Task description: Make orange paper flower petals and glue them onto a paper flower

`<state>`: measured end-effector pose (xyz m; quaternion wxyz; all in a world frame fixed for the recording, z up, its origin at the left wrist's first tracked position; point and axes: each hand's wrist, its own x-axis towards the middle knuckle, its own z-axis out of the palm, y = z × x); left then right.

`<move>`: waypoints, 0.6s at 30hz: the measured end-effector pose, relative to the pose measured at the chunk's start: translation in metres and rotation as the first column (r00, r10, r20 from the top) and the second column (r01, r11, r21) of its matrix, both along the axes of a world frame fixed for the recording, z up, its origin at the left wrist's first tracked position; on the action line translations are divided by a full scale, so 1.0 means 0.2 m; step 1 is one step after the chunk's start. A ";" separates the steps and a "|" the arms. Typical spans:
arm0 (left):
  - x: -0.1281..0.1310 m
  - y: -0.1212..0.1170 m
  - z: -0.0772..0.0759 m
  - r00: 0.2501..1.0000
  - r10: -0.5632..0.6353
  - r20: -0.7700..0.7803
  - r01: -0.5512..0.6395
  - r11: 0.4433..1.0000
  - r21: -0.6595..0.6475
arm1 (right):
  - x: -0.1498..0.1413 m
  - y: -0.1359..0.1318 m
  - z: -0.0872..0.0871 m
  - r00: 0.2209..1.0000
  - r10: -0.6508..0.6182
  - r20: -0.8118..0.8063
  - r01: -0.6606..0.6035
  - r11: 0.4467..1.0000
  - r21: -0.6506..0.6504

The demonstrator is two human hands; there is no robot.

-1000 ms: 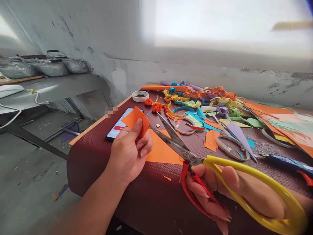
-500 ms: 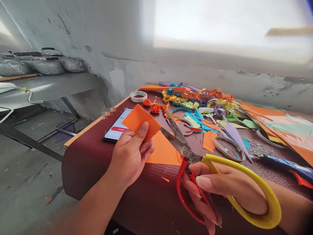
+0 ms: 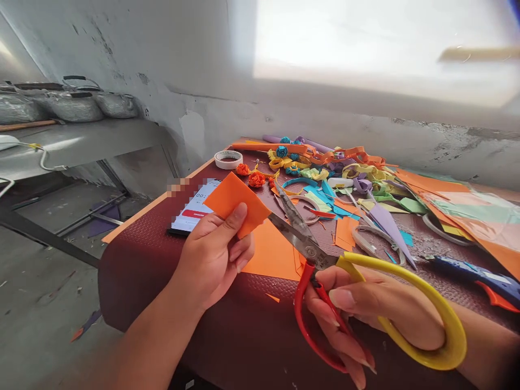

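Between thumb and fingers, my left hand pinches a small orange paper square, tilted with one corner up. My right hand grips a pair of scissors with one red and one yellow handle loop. The blades stand apart and point up and left. One blade's tip is at the right corner of the square; whether it touches the paper I cannot tell. Under the hands lies a larger sheet of orange paper on the dark red table cover. Beside my left hand rests a phone, partly hidden.
A roll of white tape and orange paper flowers sit at the back left. Coloured paper strips are heaped behind. A blue glue gun lies at right, near stacked paper sheets. Wrapped pots stand on another table.
The view has shifted slightly. Both hands keep nearly the same pose, with the scissors' blades still apart at the square's corner.
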<state>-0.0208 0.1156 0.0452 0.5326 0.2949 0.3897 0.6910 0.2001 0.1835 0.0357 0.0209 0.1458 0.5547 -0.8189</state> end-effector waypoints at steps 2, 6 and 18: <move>-0.03 0.00 0.00 0.999 -0.040 -0.027 0.040 0.999 -0.012 | 0.00 0.01 0.00 1.000 0.008 -0.012 -0.009 1.000 -0.024; -0.12 0.00 0.05 0.957 -0.216 -0.196 0.199 0.975 -0.102 | 0.00 0.02 0.01 0.999 0.031 -0.017 -0.032 0.998 -0.056; -0.25 -0.04 0.18 0.738 -0.543 -0.400 0.449 0.838 -0.309 | 0.03 0.00 -0.02 0.998 0.060 -0.034 -0.062 0.995 -0.083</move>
